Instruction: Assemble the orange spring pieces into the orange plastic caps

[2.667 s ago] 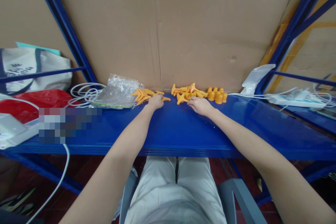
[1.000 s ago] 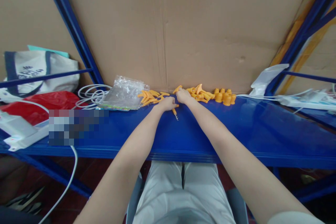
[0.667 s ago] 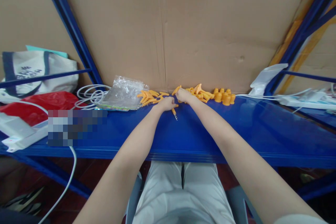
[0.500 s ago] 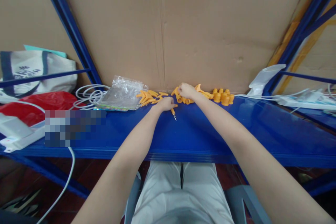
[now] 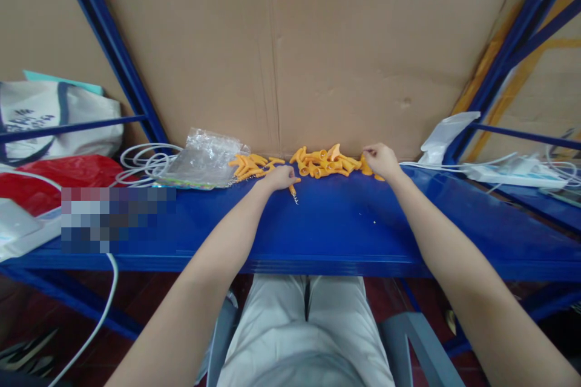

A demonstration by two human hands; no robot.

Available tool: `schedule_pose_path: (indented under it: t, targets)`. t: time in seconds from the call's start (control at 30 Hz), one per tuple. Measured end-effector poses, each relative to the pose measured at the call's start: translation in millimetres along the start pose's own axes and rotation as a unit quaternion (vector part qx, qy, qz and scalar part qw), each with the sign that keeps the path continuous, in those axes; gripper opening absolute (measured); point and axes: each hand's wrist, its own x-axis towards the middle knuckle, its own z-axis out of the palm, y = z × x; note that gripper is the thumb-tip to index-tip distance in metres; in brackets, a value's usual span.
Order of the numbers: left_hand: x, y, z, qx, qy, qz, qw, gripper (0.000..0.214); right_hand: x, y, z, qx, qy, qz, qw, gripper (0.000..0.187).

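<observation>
Watching frame centre, I see the corkscrew [image 5: 293,191], its handle mostly hidden by the left hand [image 5: 280,178] clamped on it. Right of centre, the right hand [image 5: 380,160] blocks the orange cups [image 5: 365,166]; I can't tell its grip. Pixelation [image 5: 104,217] masks something lower left.

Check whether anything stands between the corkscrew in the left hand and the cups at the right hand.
A heap of orange pieces lies along the back between corkscrew and cups; in front of it, nothing visible blocks the way.
</observation>
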Motion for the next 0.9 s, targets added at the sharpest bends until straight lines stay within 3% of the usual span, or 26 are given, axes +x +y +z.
schedule_pose_path:
  t: [0.1, 0.23, 0.4, 0.63, 0.9]
  targets:
    - [-1, 1, 0.9, 0.014, 0.019, 0.003, 1.0, 0.022, -4, 27, 7, 0.025, 0.0, 0.088, 0.996, 0.046]
    - [-1, 5, 1.4, 0.023, 0.042, 0.04, 0.998, 0.024, -6, 46, 14, 0.015, -0.01, 0.135, 0.991, 0.048]
    - [0, 8, 7.3, 0.021, 0.034, 0.115, 0.993, 0.032, -6, 57, 25, -0.004, -0.042, 0.11, 0.993, 0.054]
    - [2, 11, 14.7, 0.052, 0.004, 0.081, 0.995, 0.044, -5, 61, 37, -0.028, -0.075, 0.099, 0.992, 0.06]
    - [1, 10, 16.5, 0.04, 0.004, 0.054, 0.998, 0.05, -15, 46, 44, -0.035, -0.048, 0.041, 0.997, 0.063]
